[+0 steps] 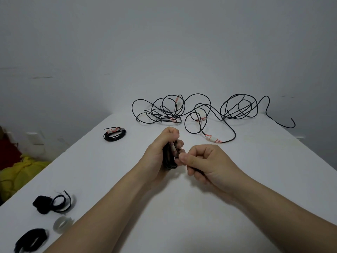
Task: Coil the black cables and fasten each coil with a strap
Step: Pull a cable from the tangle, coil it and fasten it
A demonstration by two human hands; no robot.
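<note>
1. Your left hand (160,152) grips one black coil (168,159) over mid-table (182,216).
2. Your right hand (206,165) pinches a thin black strand (197,172) beside it.
3. One strapped coil (114,135) lies far left.
4. One loose tangle (182,110) lies beyond.
5. Three black straps (52,203) and one white strap (63,224) lie near left.

Dim, even light; soft shadows; wide-angle bending at edges; slight softness.

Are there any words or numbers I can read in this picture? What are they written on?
No words or numbers can be read.
The loose cable has a white tag: red marks, too blurred.
The far coil has another tag: red marks, too blurred.
</note>
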